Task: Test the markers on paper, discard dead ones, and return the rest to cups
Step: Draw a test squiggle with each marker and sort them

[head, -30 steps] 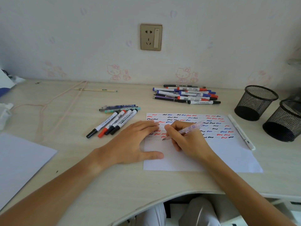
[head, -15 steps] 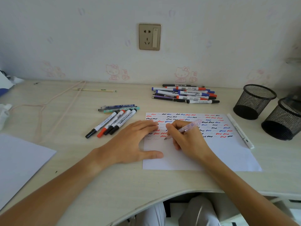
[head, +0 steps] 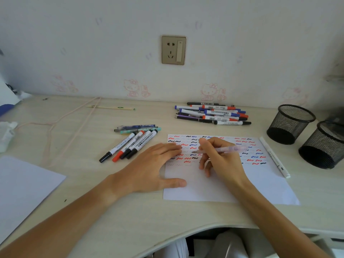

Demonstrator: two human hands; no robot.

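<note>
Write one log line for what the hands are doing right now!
step: testing | right hand: holds pink pen over test paper | left hand: flat on paper edge | mesh cups: look empty

Your pink pen (head: 226,148) lies tilted over the squiggle-covered paper (head: 214,187); two black mesh cups (head: 290,123) stand right.

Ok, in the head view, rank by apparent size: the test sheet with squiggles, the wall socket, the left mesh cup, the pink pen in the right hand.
1. test sheet
2. left mesh cup
3. wall socket
4. pink pen, longer than the socket but far slimmer.
</note>
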